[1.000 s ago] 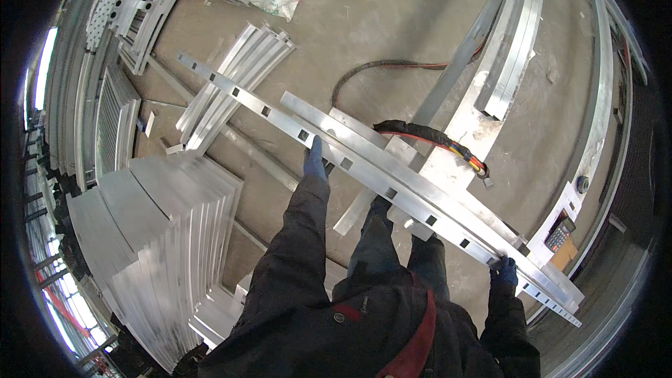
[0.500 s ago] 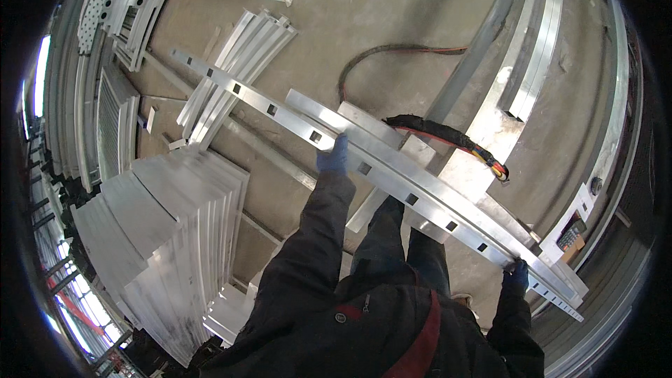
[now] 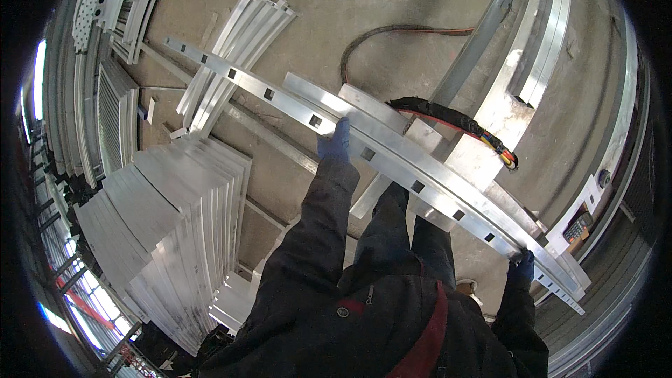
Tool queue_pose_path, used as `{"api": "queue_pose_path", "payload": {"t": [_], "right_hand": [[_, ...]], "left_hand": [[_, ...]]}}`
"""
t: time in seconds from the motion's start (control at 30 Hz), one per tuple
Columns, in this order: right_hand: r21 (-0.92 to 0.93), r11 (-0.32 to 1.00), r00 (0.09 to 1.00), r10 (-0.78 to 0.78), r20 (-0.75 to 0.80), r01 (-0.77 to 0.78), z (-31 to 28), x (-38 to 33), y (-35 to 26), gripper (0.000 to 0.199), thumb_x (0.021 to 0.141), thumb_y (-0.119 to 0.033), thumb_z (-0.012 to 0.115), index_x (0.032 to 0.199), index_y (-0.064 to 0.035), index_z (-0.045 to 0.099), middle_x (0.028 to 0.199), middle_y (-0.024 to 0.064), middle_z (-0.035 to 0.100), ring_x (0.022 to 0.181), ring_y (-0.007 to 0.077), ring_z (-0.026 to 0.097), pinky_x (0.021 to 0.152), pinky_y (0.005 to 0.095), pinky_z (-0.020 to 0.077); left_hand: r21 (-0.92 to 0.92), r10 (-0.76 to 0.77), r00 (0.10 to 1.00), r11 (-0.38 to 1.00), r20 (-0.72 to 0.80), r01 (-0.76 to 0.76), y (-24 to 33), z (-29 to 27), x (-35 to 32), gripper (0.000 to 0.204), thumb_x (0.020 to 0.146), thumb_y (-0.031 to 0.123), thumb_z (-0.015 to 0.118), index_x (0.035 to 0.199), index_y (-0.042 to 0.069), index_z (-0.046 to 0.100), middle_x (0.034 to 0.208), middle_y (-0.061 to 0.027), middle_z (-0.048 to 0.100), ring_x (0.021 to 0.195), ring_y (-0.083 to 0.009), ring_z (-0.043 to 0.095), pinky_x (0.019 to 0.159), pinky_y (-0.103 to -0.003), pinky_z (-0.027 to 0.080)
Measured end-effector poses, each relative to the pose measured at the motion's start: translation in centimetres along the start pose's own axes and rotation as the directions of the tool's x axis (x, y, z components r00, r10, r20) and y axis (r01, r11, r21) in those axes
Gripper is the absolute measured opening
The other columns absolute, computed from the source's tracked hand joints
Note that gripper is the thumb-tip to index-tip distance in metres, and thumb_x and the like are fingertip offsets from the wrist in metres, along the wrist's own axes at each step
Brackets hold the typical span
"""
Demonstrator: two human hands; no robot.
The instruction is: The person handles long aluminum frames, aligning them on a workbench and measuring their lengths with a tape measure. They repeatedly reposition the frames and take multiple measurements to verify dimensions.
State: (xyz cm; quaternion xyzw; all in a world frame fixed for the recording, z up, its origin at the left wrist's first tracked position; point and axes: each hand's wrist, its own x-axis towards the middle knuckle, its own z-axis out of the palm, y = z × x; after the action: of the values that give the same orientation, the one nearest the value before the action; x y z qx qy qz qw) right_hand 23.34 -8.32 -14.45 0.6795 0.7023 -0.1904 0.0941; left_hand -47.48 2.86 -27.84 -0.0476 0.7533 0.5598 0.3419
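Note:
A long silver metal profile [image 3: 393, 171] with a row of square holes runs diagonally in front of me, from the upper left to the lower right. My left hand [image 3: 334, 141], in a blue glove, is closed on its near edge around the middle. Toward the right end, my right hand [image 3: 521, 266], also gloved, grips the same profile; its fingers are partly hidden. Alongside its far edge lies a plain metal profile [image 3: 311, 89]; whether the two touch along their length I cannot tell. Below them is a wide metal beam [image 3: 483, 161].
A black sleeved cable bundle [image 3: 455, 124] with coloured wires lies across the beam. Stacked metal panels [image 3: 182, 217] stand at left, a bundle of profiles [image 3: 241, 52] beyond them. A dark handheld device with keys [image 3: 578, 226] sits at right. Long rails [image 3: 542, 49] extend to the back.
The view has shifted slightly, so the surroundings sit a little higher. Both hands keep their hold on the holed profile, which has hardly moved against the beam.

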Motion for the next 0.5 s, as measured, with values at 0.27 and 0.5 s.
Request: {"api": "queue_pose_path", "payload": {"t": [0.27,0.5], "right_hand": [[-0.013,1.000,0.999,0.029,0.041,-0.029,0.6,0.0,0.6,0.053,0.090,-0.018,0.076,0.139,-0.0066,0.057,0.125,0.0197,0.062,0.115,0.0426,0.064,0.094,0.0490,0.0549],[-0.022,1.000,1.000,0.014,0.017,-0.014,0.2,0.0,-0.2,0.054,0.093,-0.022,0.075,0.141,-0.0082,0.055,0.116,0.0176,0.061,0.109,0.0409,0.063,0.088,0.0493,0.0547]], "left_hand": [[-0.147,-0.082,0.994,0.985,0.069,0.091,2.6,0.6,-2.2,0.076,0.088,0.006,0.085,0.152,0.006,0.044,0.134,-0.0150,0.065,0.114,-0.0224,0.067,0.100,-0.036,0.057],[-0.059,0.050,0.996,0.997,0.076,-0.046,0.8,0.5,-0.9,0.071,0.091,0.026,0.085,0.151,0.009,0.051,0.132,-0.0064,0.066,0.108,-0.0179,0.065,0.084,-0.035,0.055]]}}
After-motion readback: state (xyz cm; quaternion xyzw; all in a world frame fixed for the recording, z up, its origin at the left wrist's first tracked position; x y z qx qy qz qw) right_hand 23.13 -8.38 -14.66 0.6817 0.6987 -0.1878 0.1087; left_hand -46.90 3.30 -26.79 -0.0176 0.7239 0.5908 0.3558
